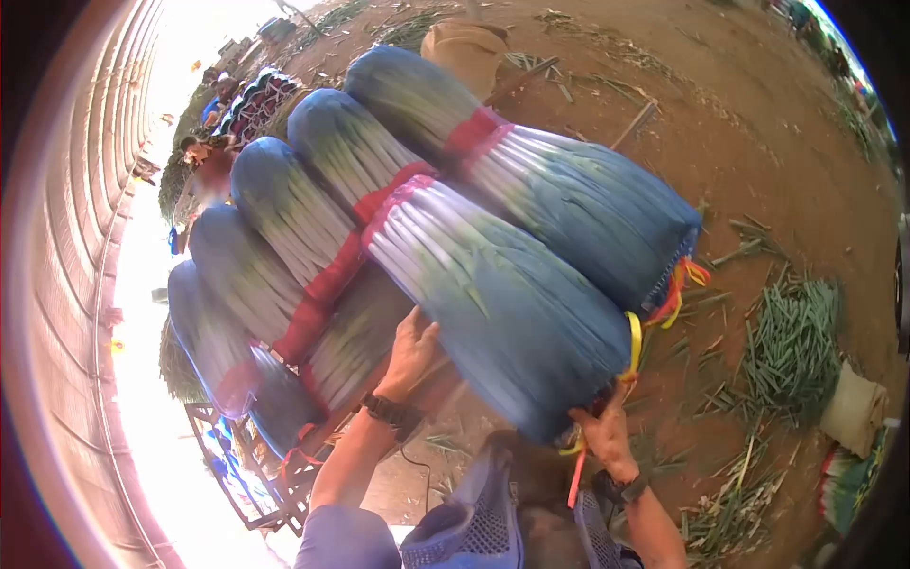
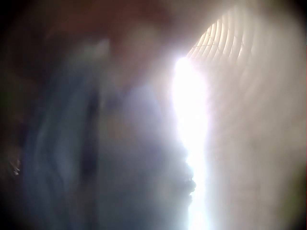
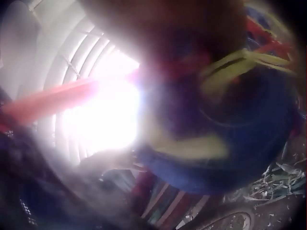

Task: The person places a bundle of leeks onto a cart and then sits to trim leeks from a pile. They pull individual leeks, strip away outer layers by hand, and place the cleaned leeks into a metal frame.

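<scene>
A long bundle of green onions in blue netting [image 1: 512, 294], banded in red at its middle, lies slanted before me in the head view. My left hand [image 1: 409, 358] rests against its near left side, fingers pointing up along it and partly hidden. At the lower end, my right hand [image 1: 607, 438] grips the gathered bag end beside yellow and red ties. The right wrist view shows that blue end [image 3: 192, 177] up close, with a yellow tie [image 3: 230, 67] across it. The left wrist view is mostly blur.
Several similar bundles [image 1: 284, 199] lie in a row on the left, and another [image 1: 588, 209] lies beyond mine. A dark metal frame [image 1: 246, 474] stands lower left. Cut green leaves [image 1: 796, 327] lie heaped on the dirt floor at right. People sit in the far left background.
</scene>
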Demonstrator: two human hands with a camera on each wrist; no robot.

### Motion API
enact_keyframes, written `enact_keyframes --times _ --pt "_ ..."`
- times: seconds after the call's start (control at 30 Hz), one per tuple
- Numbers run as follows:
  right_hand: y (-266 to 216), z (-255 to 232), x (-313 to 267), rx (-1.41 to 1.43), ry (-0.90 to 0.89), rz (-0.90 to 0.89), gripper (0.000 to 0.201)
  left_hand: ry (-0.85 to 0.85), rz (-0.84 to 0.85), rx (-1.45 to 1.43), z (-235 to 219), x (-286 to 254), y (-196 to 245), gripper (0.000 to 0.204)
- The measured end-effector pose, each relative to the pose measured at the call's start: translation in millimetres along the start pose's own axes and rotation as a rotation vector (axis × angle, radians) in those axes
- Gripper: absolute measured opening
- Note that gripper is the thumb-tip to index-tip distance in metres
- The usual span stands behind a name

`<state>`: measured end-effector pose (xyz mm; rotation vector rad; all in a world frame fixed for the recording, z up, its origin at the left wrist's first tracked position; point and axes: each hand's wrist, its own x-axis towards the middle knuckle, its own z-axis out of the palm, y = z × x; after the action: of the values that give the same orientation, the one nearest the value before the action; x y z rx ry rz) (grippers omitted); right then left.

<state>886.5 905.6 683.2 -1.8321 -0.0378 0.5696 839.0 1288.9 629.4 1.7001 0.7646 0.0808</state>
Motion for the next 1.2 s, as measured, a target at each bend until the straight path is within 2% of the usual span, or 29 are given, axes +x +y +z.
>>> enact_keyframes --times 0.03,0.1,0.13,0.17,0.2,0.23,0.27,0.3,0.33,0.37,0.4,0.43,0.47,0.5,0.53,0.57,0.6,0.63,0.7,0.77,0.83,0.9,0.97,1.0,1.03,1.07,1.1,1.17,1.2 --pt "-7.2 -10.3 -2.8 0.008 0.01 0.009 0.08 0.019 -0.014 0.058 1.7 -5.0 -6.3 0.065" --pt "-41.2 -30.2 -8.6 0.045 -0.218 0.198 0.077 -0.017 0.007 0.184 11.0 -34.1 10.0 0.06" --pt "-32.3 -37.2 -15.2 -0.062 -0.084 0.011 0.062 -0.042 0.027 0.301 14.9 -54.9 24.8 0.055" --pt "-19.6 -49.3 -20.3 -0.05 -0.083 0.009 0.062 -0.066 0.048 0.418 19.2 -76.7 37.1 0.05" --pt "-3.3 -66.5 -24.2 -0.107 0.031 -0.088 0.054 -0.09 0.067 0.533 23.7 -96.2 40.1 0.047" --pt "15.1 -85.5 -29.4 -0.166 0.146 -0.185 0.047 -0.182 -0.056 0.565 10.1 -100.3 -15.7 0.049" --pt "34.1 -103.7 -37.1 -0.07 0.206 -0.077 0.044 -0.273 -0.18 0.594 -4.4 -110.4 -73.2 0.052" --pt "56.6 -123.3 -46.1 0.027 0.262 0.031 0.041 -0.332 -0.236 0.679 -1.0 -137.2 -81.0 0.05" --pt "90.2 -143.8 -55.4 0.017 0.305 0.085 0.04 -0.388 -0.295 0.765 2.3 -163.6 -86.7 0.048" --pt "134.7 -164.7 -66.8 0.007 0.348 0.138 0.039 -0.417 -0.458 0.662 5.0 -190.4 -98.1 0.047" --pt "201.8 -190.6 -85.8 0.005 0.335 0.244 0.042 -0.446 -0.617 0.553 8.2 -215.9 -111.9 0.045" --pt "253.6 -207.3 -111.2 0.002 0.324 0.35 0.044 -0.448 -0.701 0.541 12.5 -245.1 -125.0 0.045" --pt "255.6 -218.1 -145.4 0.115 0.326 0.455 0.037 -0.452 -0.783 0.529 17.4 -266.3 -134.7 0.044" --pt "338.4 -235.9 -189.3 0.21 0.259 0.701 0.035 -0.464 -0.839 0.51 29.1 -285.3 -125.7 0.046" --pt "411.7 -219.5 -238.6 0.097 0.424 0.405 0.031 -0.476 -0.896 0.491 43.1 -303.9 -114.6 0.047" --pt "454.4 -206.4 -266.5 -0.02 0.584 0.106 0.028 -0.479 -0.889 0.502 52.2 -311.7 -115.6 0.047" --pt "434.7 -208.7 -309.8 0.137 0.503 0.47 0.028 -0.541 -0.897 0.451 58.5 -318.2 -122.7 0.047" --pt "420.6 -201.3 -336.3 0.256 0.45 0.692 0.028 -0.607 -0.905 0.402 64.7 -321.1 -126.6 0.046" --pt "402.5 -185.5 -377.4 0.383 0.42 0.837 0.029 -0.681 -0.861 0.534 95.2 -304.0 -110.9 0.04" --pt "400.2 -170.0 -413.1 0.469 0.43 0.841 0.029 -0.733 -0.567 0.679 128.1 -275.9 -89.0 0.033" --pt "389.8 -161.2 -438.0 0.536 0.486 0.76 0.029 -0.889 -0.481 0.722 162.5 -233.0 -76.1 0.03" --pt "389.4 -140.6 -458.7 0.588 0.56 0.629 0.029 -0.898 -0.621 0.451 170.3 -168.4 -111.8 0.029" --pt "374.7 -107.1 -473.0 0.661 0.671 0.552 0.029 -0.918 -0.403 0.269 217.5 -154.5 -70.0 0.026" --pt "353.2 -88.0 -475.9 0.703 0.798 0.627 0.029 -0.966 -0.449 0.461 255.4 -161.1 -29.2 0.025" --pt "332.9 -77.7 -452.1 0.907 0.833 0.704 0.036 -0.982 -0.466 0.652 288.4 -165.1 -3.5 0.025" --pt "320.6 -65.1 -437.3 1.113 0.846 0.742 0.044 -1.058 -0.465 0.71 304.1 -158.1 -10.2 0.025" --pt "313.6 -41.1 -436.8 1.154 0.91 0.752 0.044 -1.075 -0.466 0.776 313.4 -148.7 -15.0 0.026" --pt "297.2 6.1 -431.6 1.061 0.88 0.803 0.05 -1.122 -0.439 0.877 335.7 -132.7 -13.9 0.027" --pt "286.8 27.2 -436.6 1.091 0.927 0.81 0.05 -1.228 -0.372 0.979 350.8 -131.1 -17.4 0.029"
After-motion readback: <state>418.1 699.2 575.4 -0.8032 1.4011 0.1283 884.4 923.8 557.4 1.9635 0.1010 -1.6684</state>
